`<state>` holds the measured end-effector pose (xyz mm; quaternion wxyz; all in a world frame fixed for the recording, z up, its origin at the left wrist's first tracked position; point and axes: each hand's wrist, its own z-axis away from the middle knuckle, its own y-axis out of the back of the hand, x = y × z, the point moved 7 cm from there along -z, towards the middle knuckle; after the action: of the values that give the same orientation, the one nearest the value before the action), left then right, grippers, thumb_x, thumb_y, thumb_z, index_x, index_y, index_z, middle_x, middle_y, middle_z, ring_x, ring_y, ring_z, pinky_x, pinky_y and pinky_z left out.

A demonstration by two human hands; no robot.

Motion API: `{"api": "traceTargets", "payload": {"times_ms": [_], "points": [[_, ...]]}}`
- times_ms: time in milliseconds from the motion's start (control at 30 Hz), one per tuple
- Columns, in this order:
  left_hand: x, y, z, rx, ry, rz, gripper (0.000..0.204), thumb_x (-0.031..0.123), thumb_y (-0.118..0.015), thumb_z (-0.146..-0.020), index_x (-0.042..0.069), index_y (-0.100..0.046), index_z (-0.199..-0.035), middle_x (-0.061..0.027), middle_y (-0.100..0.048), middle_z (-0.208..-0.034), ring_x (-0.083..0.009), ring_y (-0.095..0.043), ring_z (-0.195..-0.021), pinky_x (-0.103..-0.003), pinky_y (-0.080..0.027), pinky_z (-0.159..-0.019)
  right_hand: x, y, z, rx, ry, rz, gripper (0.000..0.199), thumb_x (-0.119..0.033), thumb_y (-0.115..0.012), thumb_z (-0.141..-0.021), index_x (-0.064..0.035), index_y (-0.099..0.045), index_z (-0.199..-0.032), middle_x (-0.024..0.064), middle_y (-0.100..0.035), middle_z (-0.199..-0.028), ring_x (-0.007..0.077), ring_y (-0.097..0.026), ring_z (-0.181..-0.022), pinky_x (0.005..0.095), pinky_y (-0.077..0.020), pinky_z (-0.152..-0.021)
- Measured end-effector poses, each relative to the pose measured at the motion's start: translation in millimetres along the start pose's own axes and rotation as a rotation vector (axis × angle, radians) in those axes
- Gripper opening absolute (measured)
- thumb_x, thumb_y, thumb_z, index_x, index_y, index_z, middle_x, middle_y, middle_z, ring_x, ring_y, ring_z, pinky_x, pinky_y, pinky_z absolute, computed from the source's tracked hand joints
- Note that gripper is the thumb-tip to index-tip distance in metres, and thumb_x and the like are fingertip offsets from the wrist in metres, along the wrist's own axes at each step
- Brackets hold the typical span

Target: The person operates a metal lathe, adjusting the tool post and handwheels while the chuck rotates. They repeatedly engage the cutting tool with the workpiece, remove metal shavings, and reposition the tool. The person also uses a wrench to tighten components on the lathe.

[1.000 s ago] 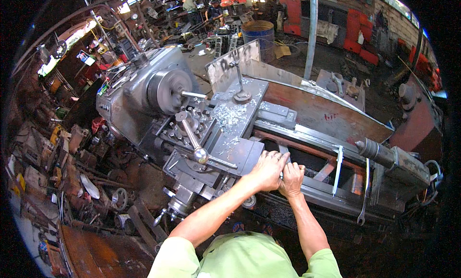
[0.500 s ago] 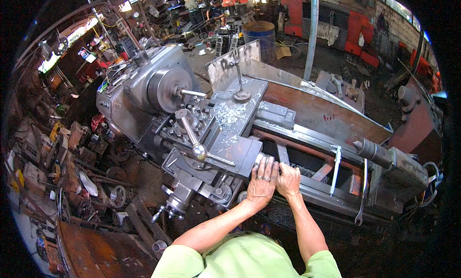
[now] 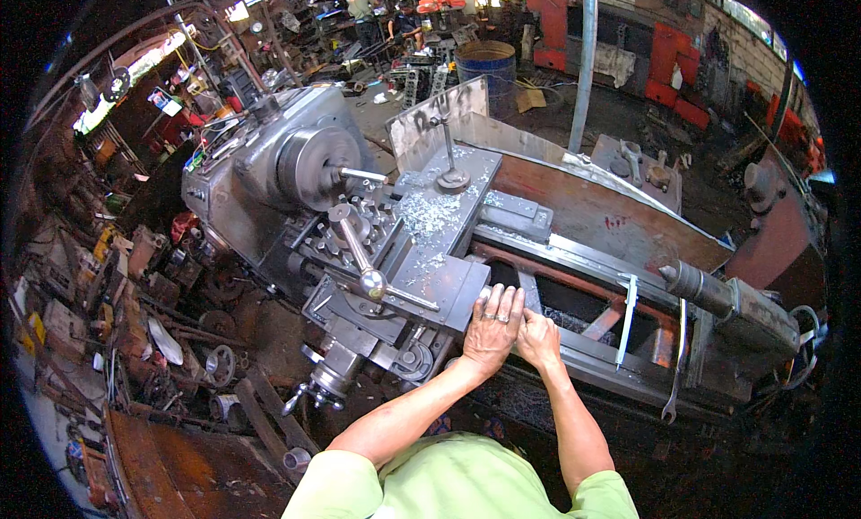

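My left hand (image 3: 490, 335) lies at the right end of a flat grey metal slide (image 3: 448, 286) on a lathe. Its fingers are pressed together and bent over something that they hide; one finger wears a ring. Right beside it, touching, my right hand (image 3: 538, 340) is curled closed, and what it grips is out of sight. To the left of my hands, a lever with a ball end (image 3: 369, 279) rises from the tool post (image 3: 345, 221). A workpiece rod (image 3: 363, 174) sticks out of the round chuck (image 3: 316, 167). Metal chips (image 3: 432, 216) lie scattered over the slide's plate.
A magnetic-base stand (image 3: 452, 174) stands on the plate's far part. The tailstock (image 3: 758, 313) sits at the right end of the bed, with a wrench (image 3: 673, 393) hanging near it. Scrap metal and a small handwheel (image 3: 220, 365) crowd the left. People work far back.
Both hands stay at the same place by the slide. My left hand has shifted slightly, its fingers a little higher and further right over the right hand.
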<state>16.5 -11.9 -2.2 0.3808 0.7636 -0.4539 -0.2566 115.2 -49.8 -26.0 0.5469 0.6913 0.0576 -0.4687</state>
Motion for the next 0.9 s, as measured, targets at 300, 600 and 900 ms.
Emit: {"api": "traceTargets", "payload": {"times_ms": [300, 600, 900], "points": [[-3, 8, -17, -0.064, -0.057, 0.028, 0.055, 0.016, -0.054, -0.088, -0.004, -0.046, -0.139, -0.0186, -0.059, -0.125, -0.0339, -0.055, -0.122, -0.051, -0.038, -0.108, 7, -5, -5, -0.085, -0.005, -0.063, 0.049, -0.046, -0.045, -0.100, -0.0055, -0.072, -0.107, 0.0299, -0.067, -0.097, 0.0505, -0.063, -0.095, 0.0557, -0.0500, -0.082], [-5, 10, -29, -0.189, -0.134, 0.035, 0.058, 0.013, -0.059, -0.083, -0.010, -0.048, -0.135, -0.0214, -0.060, -0.118, -0.0344, -0.057, -0.111, -0.050, -0.041, -0.104, -7, 15, 24, 0.193, 0.231, -0.161, 0.044, -0.021, -0.062, -0.090, -0.0030, -0.058, -0.130, 0.0279, -0.067, -0.103, 0.0480, -0.065, -0.091, 0.0545, -0.0510, -0.080], [-6, 2, -40, -0.451, -0.203, 0.051, 0.078, 0.017, -0.076, -0.069, -0.012, -0.046, -0.136, -0.0231, -0.062, -0.117, -0.0357, -0.058, -0.111, -0.051, -0.041, -0.105, -31, 31, 49, 0.218, 0.518, 0.262, 0.066, -0.008, -0.079, -0.066, -0.0013, -0.058, -0.128, 0.0182, -0.054, -0.134, 0.0369, -0.055, -0.115, 0.0487, -0.0457, -0.092]]}}
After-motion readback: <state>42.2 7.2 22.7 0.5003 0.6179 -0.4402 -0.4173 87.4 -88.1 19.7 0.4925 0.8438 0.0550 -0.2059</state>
